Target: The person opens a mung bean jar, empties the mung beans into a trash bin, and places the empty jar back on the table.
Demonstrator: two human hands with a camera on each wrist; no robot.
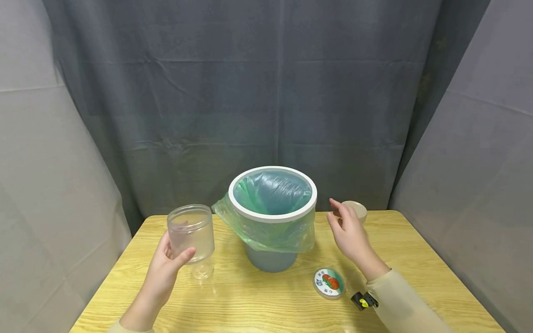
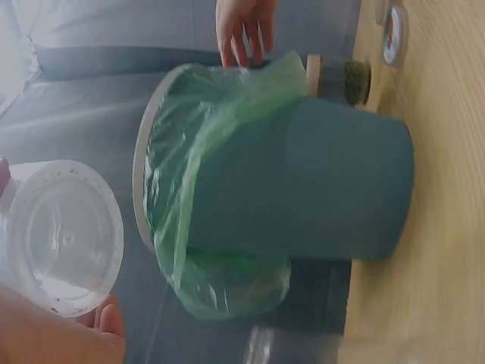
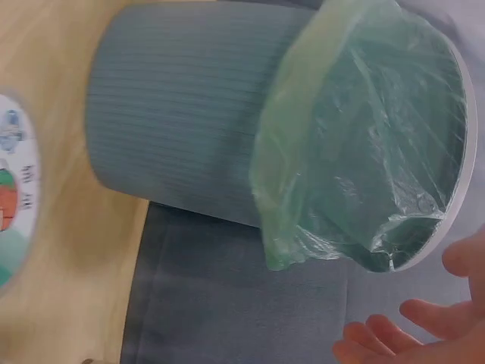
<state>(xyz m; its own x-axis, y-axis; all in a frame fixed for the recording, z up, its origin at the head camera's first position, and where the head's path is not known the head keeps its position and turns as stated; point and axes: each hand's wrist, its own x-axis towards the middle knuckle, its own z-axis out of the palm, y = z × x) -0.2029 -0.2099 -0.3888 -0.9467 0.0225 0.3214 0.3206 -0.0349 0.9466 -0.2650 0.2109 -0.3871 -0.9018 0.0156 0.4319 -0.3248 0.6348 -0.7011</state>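
My left hand [image 1: 160,273] grips a clear plastic jar [image 1: 193,231] above the table, thumb on its near side and fingers round the far left. The jar has no lid on and looks empty; its round base [image 2: 68,239] faces the camera in the left wrist view. A grey bin [image 1: 271,260] stands between my hands, lined with a green plastic bag [image 1: 283,233] under a white rim ring [image 1: 272,218]. Right of the bin, my right hand [image 1: 350,233] is raised with its fingers loosely bent and nothing in them.
Behind the right hand stands a container with a beige lid [image 1: 358,210], dark green stuff [image 2: 357,82] low in it. A round tomato-picture lid [image 1: 329,282] lies in front. Below the held jar is another clear container [image 1: 202,269]. Grey curtains [image 1: 233,92] enclose the wooden table [image 1: 250,305].
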